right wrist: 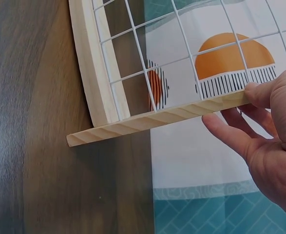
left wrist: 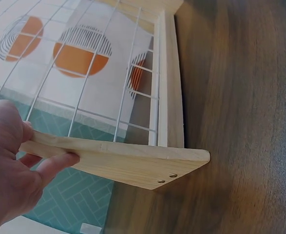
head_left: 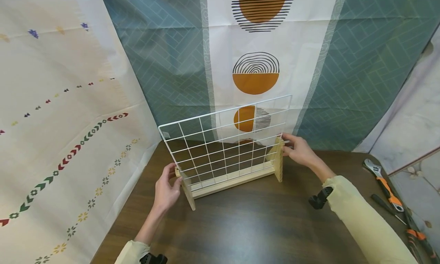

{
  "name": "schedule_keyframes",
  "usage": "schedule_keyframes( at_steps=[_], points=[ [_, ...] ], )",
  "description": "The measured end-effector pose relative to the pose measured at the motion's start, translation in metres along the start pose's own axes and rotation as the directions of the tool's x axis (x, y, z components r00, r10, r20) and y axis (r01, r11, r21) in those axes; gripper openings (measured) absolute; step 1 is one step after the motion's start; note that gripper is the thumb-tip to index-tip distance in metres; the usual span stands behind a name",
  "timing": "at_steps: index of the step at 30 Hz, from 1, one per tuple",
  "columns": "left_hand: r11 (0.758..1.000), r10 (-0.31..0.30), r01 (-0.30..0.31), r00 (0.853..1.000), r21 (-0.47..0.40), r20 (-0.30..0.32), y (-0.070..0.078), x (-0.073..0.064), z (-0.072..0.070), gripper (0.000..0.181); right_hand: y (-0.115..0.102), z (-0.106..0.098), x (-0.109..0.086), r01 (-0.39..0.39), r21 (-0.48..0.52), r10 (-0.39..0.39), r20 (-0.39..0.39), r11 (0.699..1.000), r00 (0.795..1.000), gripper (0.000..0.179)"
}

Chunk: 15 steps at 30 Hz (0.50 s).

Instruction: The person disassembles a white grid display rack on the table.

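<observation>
A white wire grid [head_left: 223,145] stands upright in a wooden frame on the brown table, tilted slightly in the head view. At its left end my left hand [head_left: 166,189] pinches the top of a wooden side panel [left wrist: 133,163], which bears two metal screws near its lower corner. My right hand [head_left: 299,151] holds the upper part of the other wooden side panel [right wrist: 157,117] between thumb and fingers. A wooden base bar [head_left: 233,183] joins the two panels along the bottom, with the grid's lower edge along it.
At the table's right edge lie an adjustable wrench [head_left: 385,183] with an orange and black handle, a screwdriver [head_left: 386,206] and an orange-and-black handled tool [head_left: 417,235]. A patterned cloth [head_left: 172,65] hangs behind the table; another cloth [head_left: 68,103] hangs at the left.
</observation>
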<state>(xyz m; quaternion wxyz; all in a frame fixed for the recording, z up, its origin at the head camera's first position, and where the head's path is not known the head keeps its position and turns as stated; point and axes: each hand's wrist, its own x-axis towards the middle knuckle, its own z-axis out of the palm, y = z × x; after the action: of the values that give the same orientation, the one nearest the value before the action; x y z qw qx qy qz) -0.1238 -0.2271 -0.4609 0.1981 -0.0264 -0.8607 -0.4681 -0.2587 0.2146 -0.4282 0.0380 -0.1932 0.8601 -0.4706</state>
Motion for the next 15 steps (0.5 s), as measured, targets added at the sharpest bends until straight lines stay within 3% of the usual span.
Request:
schedule_keyframes(
  at_steps=[15],
  points=[
    [0.992, 0.078, -0.070, 0.995, 0.104, -0.069, -0.005, -0.011, -0.013, 0.047, -0.008, 0.016, 0.008, 0.012, 0.013, -0.012, -0.001, 1.000, 1.000, 0.050]
  ],
)
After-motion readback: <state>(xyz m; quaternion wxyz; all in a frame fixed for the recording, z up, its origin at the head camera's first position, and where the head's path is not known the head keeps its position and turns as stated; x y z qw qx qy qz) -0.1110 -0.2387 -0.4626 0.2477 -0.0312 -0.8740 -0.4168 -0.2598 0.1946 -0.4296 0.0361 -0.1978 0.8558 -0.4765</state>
